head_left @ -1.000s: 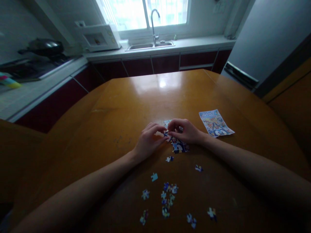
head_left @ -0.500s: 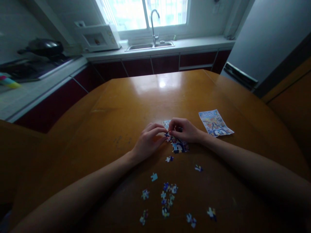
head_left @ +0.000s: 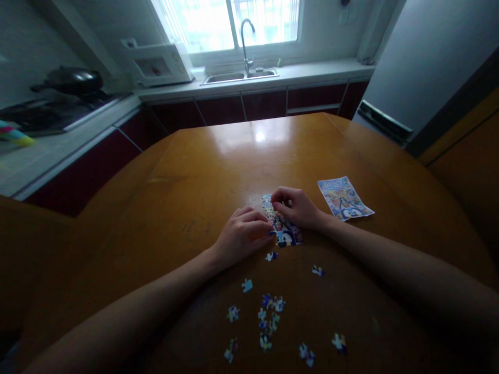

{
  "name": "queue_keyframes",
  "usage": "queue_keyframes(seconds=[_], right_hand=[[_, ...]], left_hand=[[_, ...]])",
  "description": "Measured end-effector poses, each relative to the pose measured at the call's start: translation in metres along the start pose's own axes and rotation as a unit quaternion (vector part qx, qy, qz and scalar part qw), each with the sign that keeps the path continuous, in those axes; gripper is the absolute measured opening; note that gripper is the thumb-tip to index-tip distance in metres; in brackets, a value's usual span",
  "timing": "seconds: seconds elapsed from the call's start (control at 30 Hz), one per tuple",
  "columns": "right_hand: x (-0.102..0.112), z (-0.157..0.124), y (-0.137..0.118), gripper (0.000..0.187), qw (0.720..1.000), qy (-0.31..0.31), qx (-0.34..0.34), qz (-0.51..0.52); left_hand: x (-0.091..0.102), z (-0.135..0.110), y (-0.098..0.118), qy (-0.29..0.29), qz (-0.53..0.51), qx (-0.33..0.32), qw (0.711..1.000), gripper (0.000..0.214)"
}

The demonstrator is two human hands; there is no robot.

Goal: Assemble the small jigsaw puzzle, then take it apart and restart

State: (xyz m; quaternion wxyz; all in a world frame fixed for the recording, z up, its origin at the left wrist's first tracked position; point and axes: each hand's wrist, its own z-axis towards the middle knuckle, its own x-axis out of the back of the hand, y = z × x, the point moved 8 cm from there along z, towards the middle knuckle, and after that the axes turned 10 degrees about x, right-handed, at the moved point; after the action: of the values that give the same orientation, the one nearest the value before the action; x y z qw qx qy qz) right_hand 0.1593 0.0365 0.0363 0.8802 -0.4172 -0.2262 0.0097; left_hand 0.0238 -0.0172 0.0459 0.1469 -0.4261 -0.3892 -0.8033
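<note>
A partly joined jigsaw puzzle [head_left: 286, 238] lies on the table between my hands, with a cartoon face at its near end. My left hand [head_left: 244, 232] is at the puzzle's left edge, thumb and fingers pinched on a small dark-blue puzzle piece [head_left: 272, 233]. Over the upper right part of the puzzle, my right hand [head_left: 297, 206] has its thumb and forefinger curled together. Whatever those fingertips hold, if anything, is hidden. A loose white-and-blue piece [head_left: 272, 256] sits just below the puzzle.
A printed picture sheet [head_left: 345, 197] lies right of my right hand. Nearer me are a pile of puzzle pieces [head_left: 268, 317], a light-blue piece [head_left: 247, 285] and several scattered ones. The wooden table [head_left: 218, 171] has a rounded edge; a sink [head_left: 226, 78] stands beyond.
My left hand has shifted slightly right and toward me, down the puzzle's left edge. My right hand has lifted away from the left fingertips, showing more of the puzzle's middle.
</note>
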Motion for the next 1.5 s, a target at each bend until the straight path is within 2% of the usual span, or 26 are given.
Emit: queue_keyframes(seconds=[0.27, 0.7, 1.0, 1.27, 1.5], right_hand=[[0.0001, -0.0011, 0.0035, 0.01, 1.0, 0.007, -0.002, -0.01], [-0.0007, -0.0015, 0.0052, 0.013, 1.0, 0.007, 0.004, -0.021], [-0.0078, -0.0035, 0.004, 0.017, 0.998, -0.04, 0.008, -0.039], [-0.0074, -0.004, 0.0036, 0.019, 0.998, -0.04, 0.013, -0.05], [-0.0067, -0.0036, 0.0017, 0.019, 0.998, -0.036, 0.014, -0.046]], left_hand=[[-0.0041, 0.0012, -0.0014, -0.03, -0.004, 0.009, 1.0, 0.009], [-0.0025, 0.0024, 0.0001, -0.008, -0.034, -0.009, 0.999, 0.008], [-0.0044, 0.0028, -0.001, -0.028, -0.045, -0.003, 0.999, 0.007], [-0.006, 0.0033, -0.0011, -0.047, -0.039, 0.005, 0.998, 0.011], [-0.001, 0.0031, 0.0012, -0.028, -0.024, 0.02, 0.999, 0.014]])
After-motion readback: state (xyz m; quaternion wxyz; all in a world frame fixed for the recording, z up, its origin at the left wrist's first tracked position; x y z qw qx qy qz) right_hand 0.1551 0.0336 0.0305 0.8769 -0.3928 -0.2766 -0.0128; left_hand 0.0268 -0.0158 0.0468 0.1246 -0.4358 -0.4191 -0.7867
